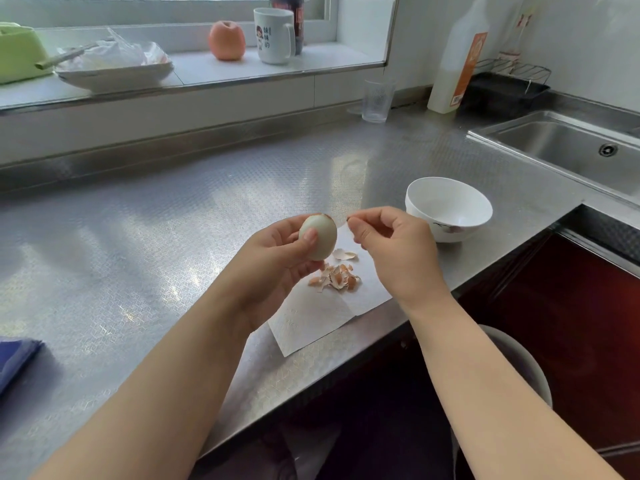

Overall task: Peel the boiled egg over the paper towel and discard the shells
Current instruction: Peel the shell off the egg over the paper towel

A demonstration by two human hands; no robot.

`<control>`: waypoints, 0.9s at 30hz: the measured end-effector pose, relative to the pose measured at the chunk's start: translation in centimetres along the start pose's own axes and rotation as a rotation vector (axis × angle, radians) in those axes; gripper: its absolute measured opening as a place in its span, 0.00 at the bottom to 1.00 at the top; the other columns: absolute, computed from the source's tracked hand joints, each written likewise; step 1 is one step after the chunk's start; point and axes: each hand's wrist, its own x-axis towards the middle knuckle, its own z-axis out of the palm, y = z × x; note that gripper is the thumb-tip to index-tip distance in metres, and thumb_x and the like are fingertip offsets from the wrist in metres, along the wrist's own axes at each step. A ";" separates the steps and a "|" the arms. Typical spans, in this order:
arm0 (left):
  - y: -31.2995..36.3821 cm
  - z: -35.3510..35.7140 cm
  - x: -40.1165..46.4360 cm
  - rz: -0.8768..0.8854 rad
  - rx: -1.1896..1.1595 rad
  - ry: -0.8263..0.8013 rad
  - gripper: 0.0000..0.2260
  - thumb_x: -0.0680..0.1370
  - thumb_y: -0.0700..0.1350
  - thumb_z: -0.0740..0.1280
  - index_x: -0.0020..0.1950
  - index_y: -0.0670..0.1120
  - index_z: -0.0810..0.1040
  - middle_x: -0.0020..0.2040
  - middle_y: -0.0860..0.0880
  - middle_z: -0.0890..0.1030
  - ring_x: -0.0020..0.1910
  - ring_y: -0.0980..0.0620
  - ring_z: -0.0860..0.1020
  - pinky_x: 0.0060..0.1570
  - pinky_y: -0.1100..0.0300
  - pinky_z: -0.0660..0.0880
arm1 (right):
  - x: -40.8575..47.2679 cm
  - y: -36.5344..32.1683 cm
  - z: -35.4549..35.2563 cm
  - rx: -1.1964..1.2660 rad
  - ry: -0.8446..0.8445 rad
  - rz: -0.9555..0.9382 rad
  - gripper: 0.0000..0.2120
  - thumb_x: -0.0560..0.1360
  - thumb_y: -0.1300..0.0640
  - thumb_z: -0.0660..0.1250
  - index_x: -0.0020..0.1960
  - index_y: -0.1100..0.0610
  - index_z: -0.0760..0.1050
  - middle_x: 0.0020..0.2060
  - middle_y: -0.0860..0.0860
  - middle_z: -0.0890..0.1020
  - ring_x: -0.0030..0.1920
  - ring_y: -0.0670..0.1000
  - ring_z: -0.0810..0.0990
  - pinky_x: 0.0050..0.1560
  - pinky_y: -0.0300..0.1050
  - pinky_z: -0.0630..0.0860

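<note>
My left hand (277, 258) grips a boiled egg (320, 237) above the paper towel (311, 320). The egg is almost bare, with a small brown bit of shell left at its top. My right hand (391, 244) is just right of the egg, thumb and forefinger pinched on a tiny shell fragment (349, 220). A pile of brown and white shell pieces (337, 275) lies on the towel below both hands.
An empty white bowl (450, 209) stands right of the towel, a sink (568, 150) beyond it. A clear glass (377, 98) and a bottle (457, 64) stand at the back. The counter's front edge runs just below the towel. A blue cloth (14, 358) lies far left.
</note>
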 end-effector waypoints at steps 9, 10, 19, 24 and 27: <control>0.1 -0.6 0.5 0.003 -0.157 0.134 0.15 0.81 0.38 0.64 0.67 0.40 0.76 0.57 0.45 0.82 0.55 0.51 0.81 0.51 0.62 0.79 | -0.9 0.4 0.0 -0.436 -0.178 -0.120 0.07 0.77 0.55 0.66 0.53 0.51 0.80 0.43 0.46 0.85 0.46 0.46 0.81 0.46 0.35 0.74; 0.1 -0.7 0.5 0.003 -0.170 0.141 0.15 0.81 0.38 0.64 0.67 0.40 0.77 0.57 0.45 0.83 0.56 0.51 0.81 0.51 0.62 0.79 | -0.8 0.3 0.0 -0.462 -0.154 -0.146 0.05 0.76 0.54 0.67 0.51 0.52 0.79 0.42 0.46 0.85 0.44 0.47 0.82 0.46 0.41 0.76; 0.2 -0.6 0.5 -0.020 -0.212 0.122 0.14 0.80 0.38 0.64 0.66 0.40 0.78 0.54 0.47 0.86 0.55 0.51 0.83 0.54 0.61 0.80 | -0.2 0.8 -0.3 -0.507 -0.288 -0.182 0.08 0.80 0.57 0.59 0.52 0.53 0.78 0.39 0.45 0.77 0.40 0.47 0.75 0.39 0.37 0.67; 0.2 -0.5 0.3 -0.044 -0.205 0.059 0.14 0.81 0.39 0.63 0.66 0.39 0.77 0.59 0.43 0.83 0.56 0.48 0.82 0.54 0.61 0.80 | 0.0 1.0 -0.8 -0.302 -0.187 -0.152 0.09 0.77 0.58 0.64 0.53 0.48 0.79 0.39 0.43 0.75 0.37 0.40 0.73 0.39 0.29 0.68; 0.1 -0.5 0.1 -0.065 -0.134 -0.025 0.15 0.81 0.39 0.62 0.67 0.40 0.77 0.59 0.43 0.84 0.55 0.48 0.82 0.57 0.60 0.80 | 0.1 -0.1 -1.1 -0.065 -0.095 -0.165 0.08 0.77 0.53 0.67 0.54 0.45 0.80 0.43 0.44 0.79 0.41 0.41 0.76 0.43 0.31 0.72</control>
